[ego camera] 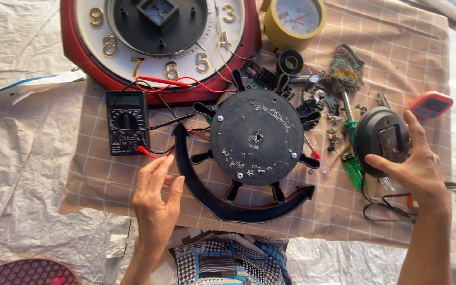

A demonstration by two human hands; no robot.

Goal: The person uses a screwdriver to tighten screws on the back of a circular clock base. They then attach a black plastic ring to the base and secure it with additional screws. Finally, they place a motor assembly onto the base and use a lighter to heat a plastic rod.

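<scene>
right hand [418,166] clasps a small round black clock [382,140], back facing up (mechanism exposed); left hand [155,198], fingers loosely apart, rests empty beside the black wheel-shaped plastic clock frame [254,138].

My two bare arms reach up into view from the bottom edge, seen from above. My left hand [155,196] sits low and left of centre, back of the hand facing up, wrist straight, fingers loosely extended and close together, pointing up and a little right, thumb spread to the right; its fingers are empty. My right hand [414,161] is farther right and slightly higher, its forearm rising almost vertically. This hand is turned leftward, fingers curled and thumb below, closed in a grasp around a rounded dark object. The two hands are well apart.
</scene>
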